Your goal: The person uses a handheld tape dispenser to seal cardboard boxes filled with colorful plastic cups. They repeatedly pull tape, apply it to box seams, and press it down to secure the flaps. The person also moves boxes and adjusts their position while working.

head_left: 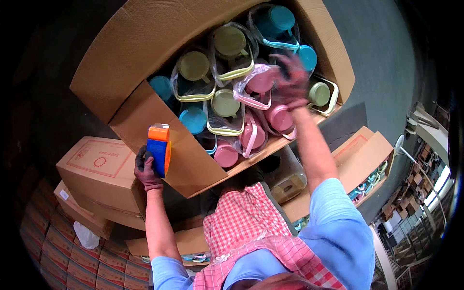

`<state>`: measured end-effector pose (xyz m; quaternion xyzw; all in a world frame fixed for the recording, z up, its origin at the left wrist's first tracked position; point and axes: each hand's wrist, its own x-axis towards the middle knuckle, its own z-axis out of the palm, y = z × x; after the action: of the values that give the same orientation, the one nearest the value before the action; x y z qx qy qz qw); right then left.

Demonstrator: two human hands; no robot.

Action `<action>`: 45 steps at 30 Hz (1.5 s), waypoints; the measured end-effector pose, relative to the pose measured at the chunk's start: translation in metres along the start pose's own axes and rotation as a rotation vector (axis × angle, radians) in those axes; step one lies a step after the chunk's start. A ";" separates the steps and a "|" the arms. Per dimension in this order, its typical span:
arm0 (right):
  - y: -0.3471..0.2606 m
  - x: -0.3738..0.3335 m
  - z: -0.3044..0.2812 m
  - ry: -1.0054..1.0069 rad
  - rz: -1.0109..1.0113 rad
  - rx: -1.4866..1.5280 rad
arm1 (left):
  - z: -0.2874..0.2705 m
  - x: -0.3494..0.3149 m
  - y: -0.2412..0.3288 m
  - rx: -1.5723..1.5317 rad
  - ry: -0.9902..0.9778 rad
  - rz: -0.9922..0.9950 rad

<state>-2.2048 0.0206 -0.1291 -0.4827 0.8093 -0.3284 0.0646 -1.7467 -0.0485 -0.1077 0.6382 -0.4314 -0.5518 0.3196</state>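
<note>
My left hand (147, 170), in a dark red work glove, grips a blue and orange tape dispenser (157, 147) beside the side flap of an open cardboard box (126, 43). Plastic jugs with lids and loop handles fill the box, most wrapped in clear bags: olive-green jugs (194, 66), blue jugs (282, 18) and pink jugs (226, 153). Over the right part of the box is my gloved right hand (292, 81), next to a bagged pink jug (260, 79). Motion smears its fingers, so I cannot see whether it touches or holds the jug.
Closed cardboard cartons (99, 166) stand at the left, with stacked cartons (67, 251) below them. Another open box (362, 154) with more handled items is at the right. A white plastic bag (86, 235) lies at lower left.
</note>
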 end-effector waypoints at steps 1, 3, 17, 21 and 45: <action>0.021 -0.010 -0.030 0.109 0.025 -0.133 | 0.001 -0.001 -0.001 -0.015 0.002 0.002; 0.109 -0.054 -0.069 0.470 0.461 0.066 | 0.008 -0.001 0.008 -0.053 -0.005 -0.034; 0.052 -0.081 0.014 0.107 0.252 0.037 | -0.009 0.022 -0.016 0.078 0.006 0.015; 0.036 -0.082 -0.049 0.310 0.447 0.538 | -0.013 0.019 -0.015 0.097 0.066 -0.008; 0.226 -0.104 -0.120 0.888 1.219 1.286 | -0.031 0.015 -0.017 0.365 0.046 0.066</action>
<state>-2.3676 0.2344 -0.1920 0.3101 0.5377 -0.7669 0.1631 -1.7125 -0.0574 -0.1232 0.6835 -0.5375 -0.4389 0.2262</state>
